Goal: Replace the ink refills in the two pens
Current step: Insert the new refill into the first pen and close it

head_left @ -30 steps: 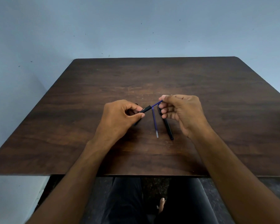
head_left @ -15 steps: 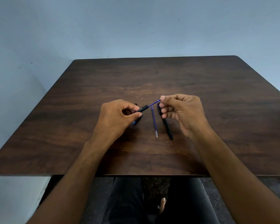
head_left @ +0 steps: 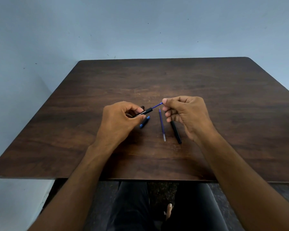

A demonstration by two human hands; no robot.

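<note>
My left hand (head_left: 118, 120) grips a black pen barrel (head_left: 144, 112) with white lettering, held just above the table. A blue refill (head_left: 157, 105) sticks out of the barrel's right end, and my right hand (head_left: 187, 114) pinches its tip between thumb and forefinger. A second blue refill (head_left: 162, 125) with a pale end lies loose on the wood between my hands. A black pen (head_left: 176, 132) lies to its right, partly under my right hand. A short black piece with blue ends (head_left: 144, 122) rests beside my left hand.
The dark wooden table (head_left: 157, 80) stands against a pale blue wall. Its front edge runs just above my lap, where dark trousers and a bare foot show. Another small dark part (head_left: 142, 107) peeks out behind my left hand's fingers.
The blue refill shows less length between barrel and right hand than before. My left hand has shifted slightly, uncovering the short black piece with blue ends on the table.
</note>
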